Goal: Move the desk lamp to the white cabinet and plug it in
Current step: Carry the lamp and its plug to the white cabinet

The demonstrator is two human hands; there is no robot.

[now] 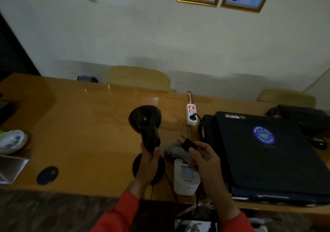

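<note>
A black desk lamp stands over the wooden desk, its round shade facing away from me and its round base below my hand. My left hand is wrapped around the lamp's neck. My right hand pinches the lamp's black plug, prongs pointing up and to the left, clear of any socket. The lamp's cord hangs down past the desk's near edge. No white cabinet shows in this view.
A white power strip with a lit red switch and one plug in it lies behind. A closed black laptop sits right, a white blood-pressure monitor between my hands, a dark oval object and a white bowl left.
</note>
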